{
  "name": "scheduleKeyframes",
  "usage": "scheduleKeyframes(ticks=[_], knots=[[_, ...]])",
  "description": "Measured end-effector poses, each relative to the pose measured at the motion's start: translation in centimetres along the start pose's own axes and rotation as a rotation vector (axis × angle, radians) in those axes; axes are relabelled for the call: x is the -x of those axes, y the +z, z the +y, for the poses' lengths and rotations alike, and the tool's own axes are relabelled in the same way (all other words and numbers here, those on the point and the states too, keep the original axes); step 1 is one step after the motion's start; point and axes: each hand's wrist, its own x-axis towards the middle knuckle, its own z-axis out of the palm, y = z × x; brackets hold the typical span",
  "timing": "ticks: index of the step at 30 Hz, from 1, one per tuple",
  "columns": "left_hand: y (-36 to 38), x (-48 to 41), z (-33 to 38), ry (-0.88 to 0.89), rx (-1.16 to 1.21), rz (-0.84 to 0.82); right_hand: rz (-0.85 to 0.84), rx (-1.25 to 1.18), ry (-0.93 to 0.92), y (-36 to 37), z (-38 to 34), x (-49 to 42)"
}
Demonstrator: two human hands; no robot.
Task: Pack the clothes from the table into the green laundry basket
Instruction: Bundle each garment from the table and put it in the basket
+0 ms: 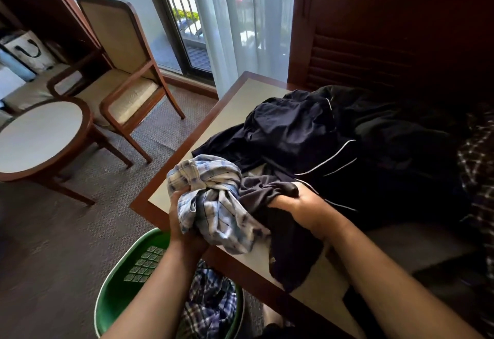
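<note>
My left hand (179,218) grips a bunched light-blue plaid shirt (213,194) at the table's near left corner. My right hand (299,205) clutches a dark navy garment (283,231) that drapes over the table edge. A pile of dark navy clothes with white piping (320,138) covers the middle of the table (235,114). A dark checked garment (475,167) lies at the far right. The green laundry basket (128,271) stands on the floor below my left arm, with a blue plaid garment (211,301) inside it.
A wooden armchair (125,71) and a round side table (40,135) stand on the carpet to the left. A glass door with white curtains (240,17) is behind the table. Dark wooden louvred panels (387,31) rise at the right.
</note>
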Motion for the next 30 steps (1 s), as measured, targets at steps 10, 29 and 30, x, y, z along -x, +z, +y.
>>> scheduleKeyframes(ticks=[10,29,30], knots=[[-2.8,-0.2,-0.6,-0.214,0.056,0.055,0.099,1.181,0.284,2.4,10.2,-2.5],[-6.8,0.5,-2.4,-0.301,0.068,0.028,0.108,1.123,0.296,3.4,9.8,0.5],[-7.0,0.5,-2.5,-0.315,0.061,0.031,0.132,1.196,0.313,3.5,10.3,0.4]])
